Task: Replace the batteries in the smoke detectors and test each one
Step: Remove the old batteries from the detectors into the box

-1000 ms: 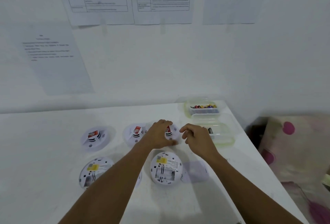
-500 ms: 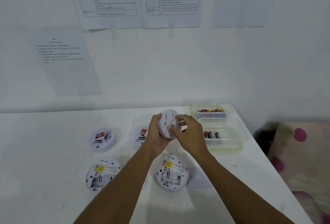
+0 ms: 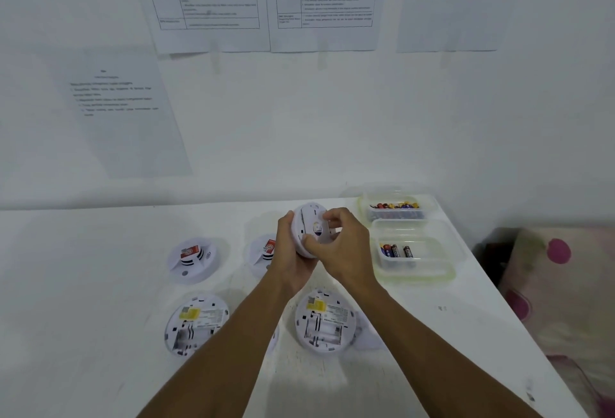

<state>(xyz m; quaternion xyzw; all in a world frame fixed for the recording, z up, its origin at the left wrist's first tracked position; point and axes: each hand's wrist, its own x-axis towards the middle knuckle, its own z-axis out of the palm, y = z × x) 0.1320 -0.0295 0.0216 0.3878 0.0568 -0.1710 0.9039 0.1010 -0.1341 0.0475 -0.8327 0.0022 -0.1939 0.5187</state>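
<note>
I hold a round white smoke detector (image 3: 312, 217) on edge above the table. My left hand (image 3: 290, 251) grips its left rim from below. My right hand (image 3: 346, 247) curls round its right side, with fingertips on its face. Two more detectors lie face up behind, one at the left (image 3: 193, 259) and one (image 3: 263, 252) partly hidden by my left hand. Two detectors lie back side up in front, one on the left (image 3: 196, 322) and one in the middle (image 3: 324, 322), both with empty battery bays showing.
A clear tub (image 3: 429, 271) at the right holds three batteries (image 3: 396, 251). Behind it a second tub (image 3: 366, 209) holds several batteries. The white table (image 3: 83, 334) ends at the right beside a spotted cushion (image 3: 565, 284). Printed sheets hang on the wall.
Both hands lifted the right rear detector off the table and turned it on edge. My right hand shifted its fingers across the detector's face.
</note>
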